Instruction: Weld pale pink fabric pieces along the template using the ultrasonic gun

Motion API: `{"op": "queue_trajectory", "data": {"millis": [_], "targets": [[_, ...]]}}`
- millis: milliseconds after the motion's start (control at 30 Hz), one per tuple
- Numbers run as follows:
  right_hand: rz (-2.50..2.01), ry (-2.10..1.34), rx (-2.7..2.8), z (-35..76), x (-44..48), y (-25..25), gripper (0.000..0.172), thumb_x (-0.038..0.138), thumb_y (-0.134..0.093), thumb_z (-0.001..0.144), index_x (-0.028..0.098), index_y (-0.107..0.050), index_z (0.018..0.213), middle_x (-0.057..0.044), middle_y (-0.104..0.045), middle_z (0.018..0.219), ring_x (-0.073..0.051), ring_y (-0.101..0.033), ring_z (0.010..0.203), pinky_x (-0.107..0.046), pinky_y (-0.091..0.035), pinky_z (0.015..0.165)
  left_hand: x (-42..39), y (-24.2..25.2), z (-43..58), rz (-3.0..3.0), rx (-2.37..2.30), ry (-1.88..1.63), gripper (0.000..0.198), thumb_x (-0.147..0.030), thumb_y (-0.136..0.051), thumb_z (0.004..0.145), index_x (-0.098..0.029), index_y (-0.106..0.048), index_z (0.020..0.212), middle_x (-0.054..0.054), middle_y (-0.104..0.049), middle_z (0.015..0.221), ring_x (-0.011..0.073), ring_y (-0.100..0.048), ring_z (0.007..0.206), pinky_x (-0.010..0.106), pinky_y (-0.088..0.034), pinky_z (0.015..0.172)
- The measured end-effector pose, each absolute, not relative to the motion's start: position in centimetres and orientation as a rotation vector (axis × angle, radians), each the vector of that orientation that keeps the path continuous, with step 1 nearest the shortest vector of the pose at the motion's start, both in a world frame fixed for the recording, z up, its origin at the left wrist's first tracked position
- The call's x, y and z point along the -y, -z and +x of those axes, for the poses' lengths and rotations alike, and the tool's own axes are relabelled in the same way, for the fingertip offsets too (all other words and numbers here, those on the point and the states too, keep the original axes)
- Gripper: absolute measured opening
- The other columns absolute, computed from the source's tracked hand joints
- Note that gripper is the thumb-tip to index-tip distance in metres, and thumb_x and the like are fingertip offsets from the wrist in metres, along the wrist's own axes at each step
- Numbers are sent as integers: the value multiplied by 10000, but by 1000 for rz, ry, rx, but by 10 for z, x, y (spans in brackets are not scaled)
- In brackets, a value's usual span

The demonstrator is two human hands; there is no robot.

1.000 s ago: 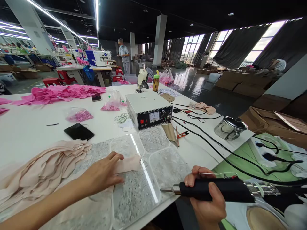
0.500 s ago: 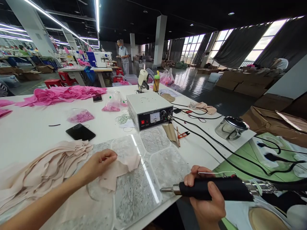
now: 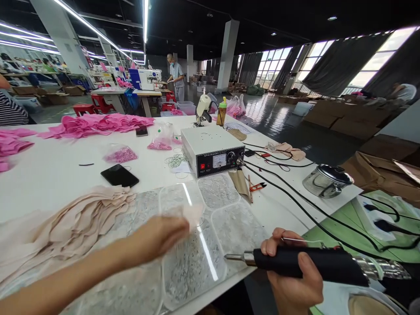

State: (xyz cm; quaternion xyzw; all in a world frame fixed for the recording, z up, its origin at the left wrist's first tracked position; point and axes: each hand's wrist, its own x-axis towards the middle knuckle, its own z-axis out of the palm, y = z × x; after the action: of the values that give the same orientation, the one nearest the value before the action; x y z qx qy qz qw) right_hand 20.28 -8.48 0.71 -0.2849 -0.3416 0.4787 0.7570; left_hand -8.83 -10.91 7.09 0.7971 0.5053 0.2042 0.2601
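White table (image 3: 55, 173) with a marbled grey mat (image 3: 187, 280) at its near edge; beige fabric stack (image 3: 88, 214) at left; black handheld tool (image 3: 333, 263) at near right, clamped in the right hand (image 3: 292, 288), tip leftward; pale cloth piece (image 3: 193, 214) over the mat, pinched by the blurred left hand (image 3: 167, 236).

The bare left forearm (image 3: 82, 275) enters from 8 o'clock and extends toward 2 to 3 o'clock; the left hand (image 3: 170, 234), blurred, lies at 7 o'clock, back uppermost, fingers curled together. The right hand (image 3: 295, 273), between 4 and 5 o'clock, is clenched in a grip, thumb (image 3: 307, 264) angled toward 11 o'clock, opposing the bent fingers (image 3: 271, 246).
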Motion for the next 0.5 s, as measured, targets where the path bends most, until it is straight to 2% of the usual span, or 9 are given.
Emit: {"op": "queue_trajectory", "data": {"millis": [67, 133, 267, 367, 433, 500], "targets": [[-620, -1030, 747, 201, 83, -7, 248, 410, -611, 747, 188, -688, 828, -25, -636, 761, -123, -531, 446, -303, -446, 444, 130, -55, -83, 2253, -1210, -409, 349, -371, -452, 1002, -222, -623, 737, -3, -661, 747, 124, -565, 537, 229, -436, 535], [-614, -1022, 746, 196, 80, -7, 231, 398, -597, 761, 195, -678, 835, -19, -632, 769, -121, -533, 458, -306, -453, 456, 141, -43, -87, 2320, -1157, -346, 341, -330, -382, 1035, -235, -671, 882, 31, -698, 906, 144, -627, 611, 249, -465, 571], [-541, -986, 786, 171, 65, -9, 199, 395, -564, 822, 217, -642, 865, 2, -624, 822, -111, -555, 491, -307, -483, 495, 131, -29, -100, 2497, -1297, -395, 388, -320, -281, 1078, -245, -660, 1110, 43, -710, 973, 164, -695, 740, 250, -512, 627], [-508, -997, 841, 147, 49, -11, 182, 395, -585, 848, 223, -609, 901, 15, -630, 836, -112, -587, 534, -313, -510, 562, 116, -19, -102, 2669, -1254, -445, 362, -284, -302, 1074, -248, -634, 1212, 78, -675, 1238, 221, -676, 1066, 317, -546, 868], [-517, -1023, 889, 133, 40, -11, 181, 384, -602, 863, 214, -599, 924, 20, -631, 757, -132, -605, 571, -329, -522, 612, 112, -11, -101, 2793, -1156, -411, 334, -264, -346, 1065, -254, -604, 1277, 82, -627, 1348, 256, -593, 1235, 408, -485, 1031], [-529, -1042, 933, 121, 33, -10, 180, 367, -614, 877, 208, -587, 955, 20, -635, 729, -144, -614, 598, -346, -531, 644, 115, -4, -101, 2877, -1129, -393, 317, -246, -387, 1056, -256, -585, 1303, 83, -600, 1390, 262, -544, 1300, 464, -417, 1111]]}}
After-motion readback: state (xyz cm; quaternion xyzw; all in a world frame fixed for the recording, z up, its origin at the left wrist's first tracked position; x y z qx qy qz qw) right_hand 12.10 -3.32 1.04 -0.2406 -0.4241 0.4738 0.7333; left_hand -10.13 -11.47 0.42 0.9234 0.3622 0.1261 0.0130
